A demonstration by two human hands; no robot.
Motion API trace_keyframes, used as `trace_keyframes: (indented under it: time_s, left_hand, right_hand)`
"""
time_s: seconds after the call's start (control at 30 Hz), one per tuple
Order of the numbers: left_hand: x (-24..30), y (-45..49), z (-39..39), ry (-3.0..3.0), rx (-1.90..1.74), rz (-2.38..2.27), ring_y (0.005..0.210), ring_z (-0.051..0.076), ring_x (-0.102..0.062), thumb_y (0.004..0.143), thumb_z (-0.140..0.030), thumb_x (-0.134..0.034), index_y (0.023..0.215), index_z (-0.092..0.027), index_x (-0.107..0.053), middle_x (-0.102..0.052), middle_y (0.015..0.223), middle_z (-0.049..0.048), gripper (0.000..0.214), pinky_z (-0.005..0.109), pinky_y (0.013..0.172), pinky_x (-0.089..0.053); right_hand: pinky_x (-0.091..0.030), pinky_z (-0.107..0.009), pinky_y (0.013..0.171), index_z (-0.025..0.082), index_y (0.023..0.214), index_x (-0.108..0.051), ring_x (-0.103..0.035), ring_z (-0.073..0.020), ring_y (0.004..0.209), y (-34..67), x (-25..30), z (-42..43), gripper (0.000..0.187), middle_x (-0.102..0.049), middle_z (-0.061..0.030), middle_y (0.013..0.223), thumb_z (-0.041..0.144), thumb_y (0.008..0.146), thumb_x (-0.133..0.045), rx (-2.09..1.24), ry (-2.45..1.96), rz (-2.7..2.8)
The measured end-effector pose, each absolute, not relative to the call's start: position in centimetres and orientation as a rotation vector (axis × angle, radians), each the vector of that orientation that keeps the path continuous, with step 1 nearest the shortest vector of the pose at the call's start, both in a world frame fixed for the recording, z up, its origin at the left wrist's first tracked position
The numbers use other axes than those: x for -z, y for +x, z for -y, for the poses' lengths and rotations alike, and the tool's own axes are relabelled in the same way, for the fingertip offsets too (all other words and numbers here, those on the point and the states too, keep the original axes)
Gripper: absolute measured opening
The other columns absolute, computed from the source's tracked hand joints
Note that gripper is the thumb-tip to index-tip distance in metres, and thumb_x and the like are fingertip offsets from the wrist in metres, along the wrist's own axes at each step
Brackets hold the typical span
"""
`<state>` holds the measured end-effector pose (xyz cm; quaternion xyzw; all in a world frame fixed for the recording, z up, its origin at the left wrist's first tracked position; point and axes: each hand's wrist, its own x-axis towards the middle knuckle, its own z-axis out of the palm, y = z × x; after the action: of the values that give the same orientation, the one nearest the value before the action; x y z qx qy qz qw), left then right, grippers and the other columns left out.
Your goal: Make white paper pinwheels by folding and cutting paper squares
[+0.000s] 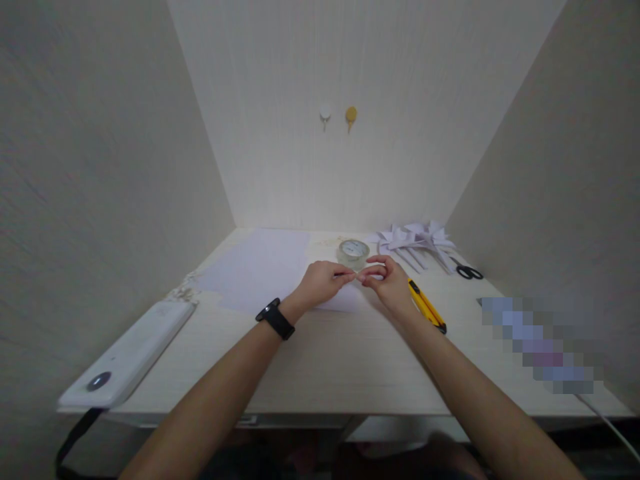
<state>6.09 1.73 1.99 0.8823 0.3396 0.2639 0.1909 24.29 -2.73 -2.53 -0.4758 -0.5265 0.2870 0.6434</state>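
My left hand point(324, 281), with a black watch point(275, 319) on its wrist, is closed in a pinch. Its fingertips meet those of my right hand point(389, 283), whose thumb and index finger are also pinched together while the other fingers curl loosely. Something tiny and pale seems to be between the fingertips, too small to name. Just behind the hands lies a roll of clear tape point(353, 251). White paper point(265, 263) spreads under and left of my left hand. A yellow utility knife point(426, 305) lies beside my right wrist.
Folded white paper pinwheels point(417, 239) lie at the back right, near black-handled scissors point(469, 271). A white box-like device point(130, 350) with a strap stands at the left edge. A pixelated object point(537, 343) with a cable lies right. Walls enclose the desk point(340, 373) on three sides.
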Motion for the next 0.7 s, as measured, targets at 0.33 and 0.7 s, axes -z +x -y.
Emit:
trace_keyframes:
  time_s: [0.33,0.7]
  left_hand:
    - [-1.55,6.22,-2.26,2.163,-0.846,-0.901,0.087,0.019,-0.070,0.080,-0.034,-0.070,0.089,-0.020,-0.079,-0.077,0.092,0.0049,0.019,0.028,0.080,-0.050]
    - [-1.07,6.16,-2.46,2.227,-0.851,-0.904,0.086,0.019,-0.069,0.081,-0.036,-0.068,0.088,-0.021,-0.079,-0.077,0.090,0.0042,0.020,0.027,0.078,-0.049]
  right_hand:
    - [-0.053,-0.037,0.076,0.021,0.094,-0.063,-0.070,-0.0210,0.072,24.33,2.39,2.96,0.045,-0.074,-0.0019,0.073,0.034,0.058,-0.086,-0.641,-1.096,1.137]
    - [-0.054,-0.037,0.077,0.021,0.094,-0.062,-0.070,-0.0202,0.071,24.08,1.92,3.31,0.044,-0.073,-0.0015,0.073,0.031,0.058,-0.086,-0.710,-1.078,1.132]
